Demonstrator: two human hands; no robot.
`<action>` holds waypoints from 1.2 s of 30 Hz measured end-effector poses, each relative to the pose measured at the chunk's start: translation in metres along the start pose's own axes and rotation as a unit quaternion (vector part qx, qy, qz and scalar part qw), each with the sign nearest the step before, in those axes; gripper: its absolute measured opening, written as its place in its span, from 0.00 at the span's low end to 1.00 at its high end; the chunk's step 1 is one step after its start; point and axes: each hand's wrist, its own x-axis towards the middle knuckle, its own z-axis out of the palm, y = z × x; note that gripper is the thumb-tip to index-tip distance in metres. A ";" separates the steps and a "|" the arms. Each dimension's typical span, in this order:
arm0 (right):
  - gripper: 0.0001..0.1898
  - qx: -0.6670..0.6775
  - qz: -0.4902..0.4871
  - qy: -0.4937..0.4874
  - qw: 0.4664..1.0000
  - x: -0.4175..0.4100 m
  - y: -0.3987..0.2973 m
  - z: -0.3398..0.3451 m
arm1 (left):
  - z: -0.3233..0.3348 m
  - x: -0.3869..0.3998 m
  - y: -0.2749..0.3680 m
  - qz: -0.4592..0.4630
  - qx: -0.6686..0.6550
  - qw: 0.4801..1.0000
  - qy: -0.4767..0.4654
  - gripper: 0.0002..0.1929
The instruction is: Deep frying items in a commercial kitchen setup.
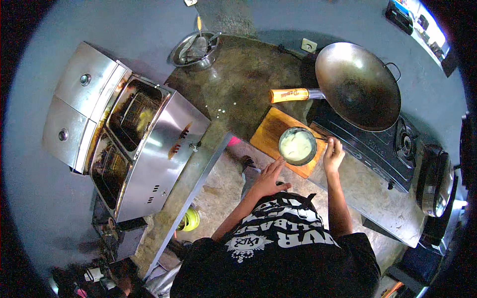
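Note:
A round dark pan (297, 146) holding a pale creamy mixture rests on a wooden cutting board (270, 128) at the counter's edge. The fingers of my right hand (332, 154) are closed around the thin dark handle at the pan's right side. My left hand (271, 177) is at the pan's lower left rim, fingers spread and fingertips at or close to the rim; whether they touch it is hard to tell. Right of the board lies a black gas stove (367, 149), with a large wok (359, 87) over its upper part, its wooden handle pointing left.
A stainless steel two-door fryer or oven-like appliance (160, 160) stands at the left. A metal bowl (195, 61) with a ladle sits at the back. Small white specks dot the counter. A lidded appliance (439, 182) is at the far right, and a green gas cylinder (190, 219) stands below.

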 end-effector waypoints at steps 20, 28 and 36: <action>0.09 -0.040 0.028 -0.003 0.999 -0.005 0.010 -0.002 | -0.013 -0.002 0.016 -0.047 0.075 0.994 -0.058 0.49; 0.10 0.036 0.092 -0.029 0.995 -0.008 -0.001 0.003 | -0.017 -0.002 0.020 -0.047 0.086 0.993 -0.061 0.49; 0.10 -0.009 0.105 0.009 0.994 -0.001 -0.002 -0.003 | -0.015 -0.003 0.020 -0.048 0.109 0.991 -0.064 0.49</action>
